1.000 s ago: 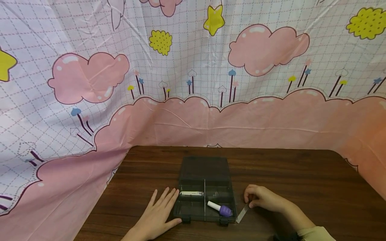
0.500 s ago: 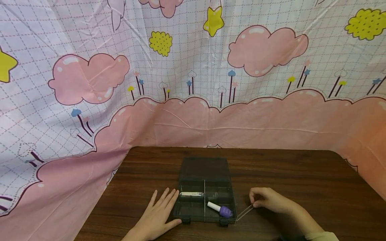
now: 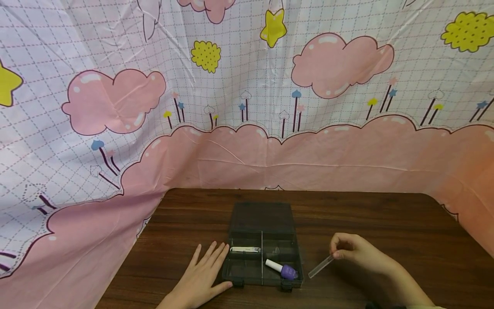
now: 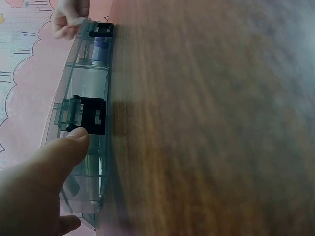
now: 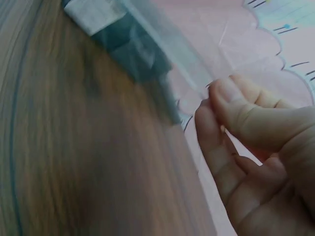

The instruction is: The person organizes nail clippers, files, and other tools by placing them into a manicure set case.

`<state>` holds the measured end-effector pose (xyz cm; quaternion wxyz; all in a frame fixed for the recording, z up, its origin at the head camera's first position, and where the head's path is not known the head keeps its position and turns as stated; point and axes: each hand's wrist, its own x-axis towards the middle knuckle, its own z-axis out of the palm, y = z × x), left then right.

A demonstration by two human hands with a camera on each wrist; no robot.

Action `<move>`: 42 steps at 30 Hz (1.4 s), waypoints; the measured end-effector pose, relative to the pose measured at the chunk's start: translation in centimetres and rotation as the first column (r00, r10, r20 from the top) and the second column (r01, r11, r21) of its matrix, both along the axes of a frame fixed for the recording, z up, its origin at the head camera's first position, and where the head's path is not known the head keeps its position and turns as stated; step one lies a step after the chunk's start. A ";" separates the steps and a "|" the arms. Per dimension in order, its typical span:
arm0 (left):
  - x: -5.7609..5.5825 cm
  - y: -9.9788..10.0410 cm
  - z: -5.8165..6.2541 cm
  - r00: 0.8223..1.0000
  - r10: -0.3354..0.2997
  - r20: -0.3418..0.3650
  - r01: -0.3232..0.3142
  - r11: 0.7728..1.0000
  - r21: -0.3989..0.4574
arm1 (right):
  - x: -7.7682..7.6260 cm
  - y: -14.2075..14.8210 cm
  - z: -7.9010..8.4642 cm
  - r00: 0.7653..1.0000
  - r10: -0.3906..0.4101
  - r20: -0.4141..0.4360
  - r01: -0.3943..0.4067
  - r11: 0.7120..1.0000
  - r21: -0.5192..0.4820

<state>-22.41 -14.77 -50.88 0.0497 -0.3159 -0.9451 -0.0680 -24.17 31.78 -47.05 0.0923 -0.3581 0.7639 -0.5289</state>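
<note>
A dark see-through compartment box (image 3: 243,279) lies on the table with its lid (image 3: 262,216) laid back. My left hand (image 3: 200,272) spreads its straight fingers beside the box, fingertips at its left side and thumb by the black front latch (image 4: 93,115). My right hand (image 3: 356,253), to the right of the box, pinches one end of a clear plastic strip (image 3: 321,267) between thumb and forefinger. The strip (image 5: 172,44) slants down toward the box, its other end free. Inside lie a purple nail polish bottle (image 3: 288,271) with a white cap and a slim white-and-silver nail clipper (image 3: 245,249).
An upright divider (image 3: 262,257) splits the box lengthwise. Something small and clear (image 3: 276,250) is in the back right compartment. A second black latch (image 3: 287,286) sits at the front right. Behind the wooden table (image 3: 370,219) hangs a patterned pink-and-white cloth (image 3: 328,159).
My right hand has moved to the right, away from the box, drawing the clear strip with it; the strip has turned on the way. The left hand and the box have stayed in place.
</note>
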 end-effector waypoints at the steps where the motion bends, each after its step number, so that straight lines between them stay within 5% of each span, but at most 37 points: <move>1: 0.0 0.0 0.0 1.000 0.001 0.000 -0.001 1.000 0.000 | 0.1 -0.2 0.3 1.000 0.004 -0.005 -0.004 1.000 -0.019; 6: 0.0 0.0 0.1 1.000 0.001 0.003 -0.001 1.000 0.002 | 0.3 -2.3 1.4 1.000 -0.030 -0.006 0.029 0.994 -0.108; 13: 0.1 0.0 0.1 1.000 -0.003 -0.004 0.003 1.000 0.001 | 0.3 -7.5 1.9 0.985 -0.174 -0.015 0.169 0.972 -0.165; 22: 0.1 0.0 0.1 1.000 -0.003 -0.026 0.003 1.000 -0.003 | 0.1 -13.6 2.2 0.972 -0.233 0.037 0.235 0.968 -0.091; 33: 0.1 0.1 0.2 1.000 0.004 -0.026 -0.004 1.000 0.002 | 0.1 -17.7 1.2 0.974 -0.225 0.010 0.225 0.974 -0.003; 42: 0.1 0.1 0.2 1.000 0.005 -0.015 -0.005 1.000 0.003 | 0.6 -19.7 0.5 0.979 -0.168 -0.113 0.175 0.983 0.049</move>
